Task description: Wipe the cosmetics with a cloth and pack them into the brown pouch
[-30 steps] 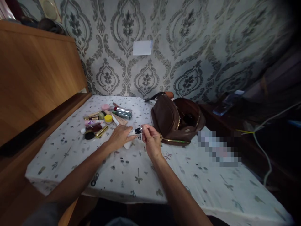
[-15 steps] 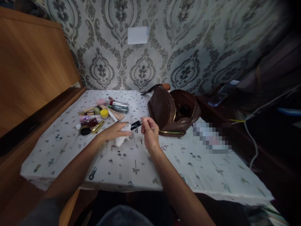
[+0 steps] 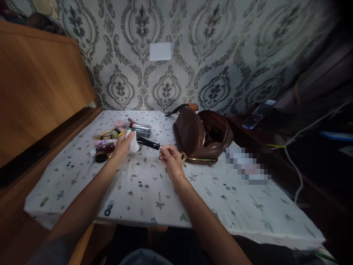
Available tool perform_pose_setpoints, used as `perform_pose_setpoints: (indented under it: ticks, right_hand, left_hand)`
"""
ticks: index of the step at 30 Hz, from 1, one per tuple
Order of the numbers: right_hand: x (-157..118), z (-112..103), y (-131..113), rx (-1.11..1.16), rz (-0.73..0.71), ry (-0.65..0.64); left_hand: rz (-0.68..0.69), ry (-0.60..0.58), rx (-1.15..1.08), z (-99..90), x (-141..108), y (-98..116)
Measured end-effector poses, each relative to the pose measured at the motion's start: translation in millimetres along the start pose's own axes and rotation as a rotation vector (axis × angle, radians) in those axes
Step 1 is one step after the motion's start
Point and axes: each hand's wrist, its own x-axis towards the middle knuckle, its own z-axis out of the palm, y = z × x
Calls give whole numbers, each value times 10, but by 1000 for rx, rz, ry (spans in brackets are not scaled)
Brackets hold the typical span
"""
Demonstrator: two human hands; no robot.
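Observation:
My left hand (image 3: 120, 148) is closed on a crumpled white wipe (image 3: 134, 144), beside the pile of cosmetics. From the wipe's right side extends a slim black cosmetic stick (image 3: 149, 143); whether the wipe still touches it I cannot tell. The fingertips of my right hand (image 3: 173, 162) pinch the stick's right end, just above the table. Left of my left hand lie a dark red bottle (image 3: 106, 147), a round black-lidded jar (image 3: 100, 158) and a pink tube (image 3: 103, 142). Clear bottles (image 3: 139, 128) lie behind the wipe. My left hand partly covers a yellow jar.
A brown leather bag (image 3: 190, 134) lies unzipped right of my right hand. The patterned white tablecloth (image 3: 165, 202) covers the table. A wooden cabinet (image 3: 46, 70) borders the left side. At the right are a phone-like object (image 3: 259, 114) and a white cable (image 3: 296, 169).
My left hand and the wipe have moved left toward the cosmetics, exposing more of the black stick. My right hand has shifted slightly left and still pinches its end. The view has tilted slightly up.

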Motion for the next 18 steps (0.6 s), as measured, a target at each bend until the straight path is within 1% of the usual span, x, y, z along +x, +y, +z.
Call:
perform_pose_setpoints:
  ticks: [1, 3, 6, 8, 13, 18]
  right_hand:
    - [-16, 18, 13, -23, 7, -30]
    - [-47, 50, 33, -64, 11, -93]
    - [-80, 81, 49, -116, 9, -174]
    - [-85, 89, 60, -133, 6, -200]
    - [-76, 98, 114, -126, 31, -210]
    - [-101, 106, 163, -140, 71, -239]
  left_hand:
    - [8, 44, -16, 1, 18, -18]
    - [24, 95, -29, 12, 35, -55]
    - [15, 119, -71, 68, 6, -95]
    - [-8, 126, -132, 124, -40, -100]
    - [-81, 80, -283, 230, -144, -110]
    - [-138, -3, -308, 265, -179, -183]
